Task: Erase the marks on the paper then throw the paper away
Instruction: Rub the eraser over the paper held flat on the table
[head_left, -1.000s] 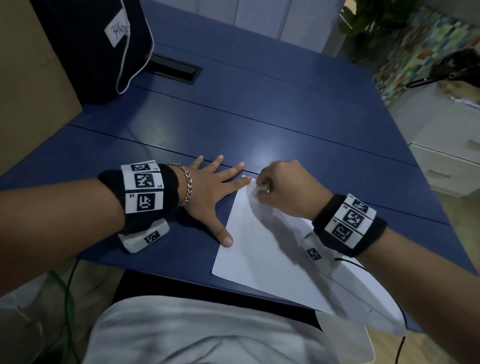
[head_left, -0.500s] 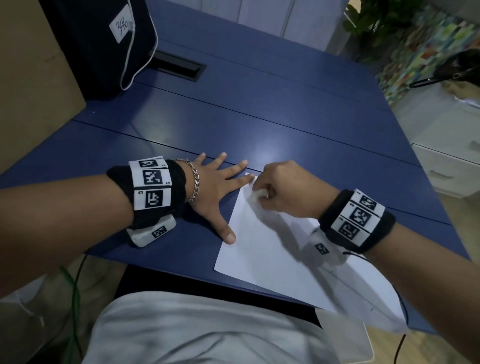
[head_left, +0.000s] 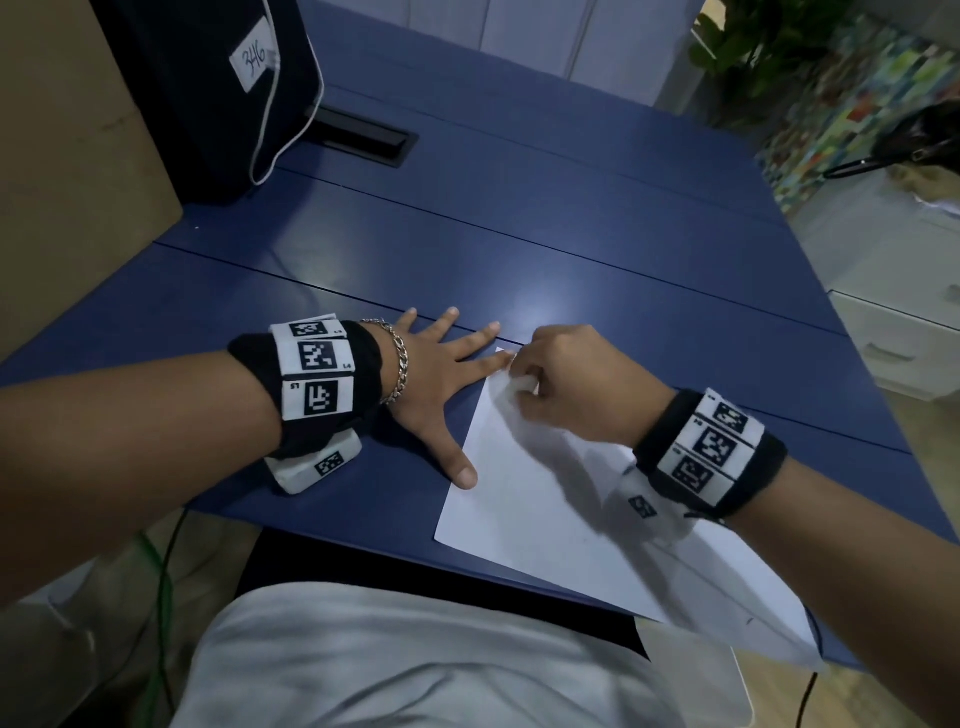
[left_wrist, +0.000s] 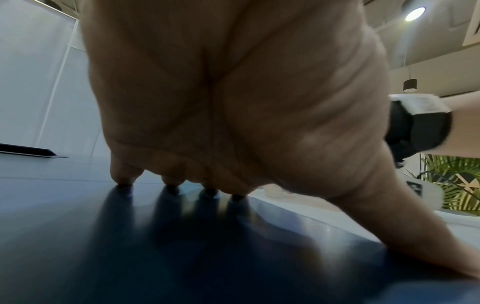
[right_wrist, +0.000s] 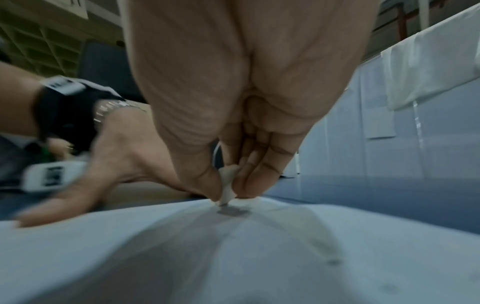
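A white sheet of paper (head_left: 524, 499) lies on the blue table (head_left: 571, 249), its near right corner hanging over the front edge. My right hand (head_left: 566, 384) pinches a small white eraser (right_wrist: 227, 185) between thumb and fingers, its tip on the paper (right_wrist: 182, 257) near the far corner, beside a faint grey mark (right_wrist: 231, 211). My left hand (head_left: 441, 379) lies flat with spread fingers, thumb and forefinger tip pressing the paper's left edge. In the left wrist view the left hand (left_wrist: 233, 123) shows its palm, fingertips on the table.
A dark bag (head_left: 208, 88) with a label reading 346 stands at the table's far left, beside a brown board (head_left: 67, 171). A black cable slot (head_left: 363, 137) is set in the tabletop. White drawers (head_left: 904, 322) stand to the right. My light-clothed lap (head_left: 415, 660) is below.
My right hand with the eraser has shifted slightly over the far corner of the paper, rubbing. The left hand stays flat in place.
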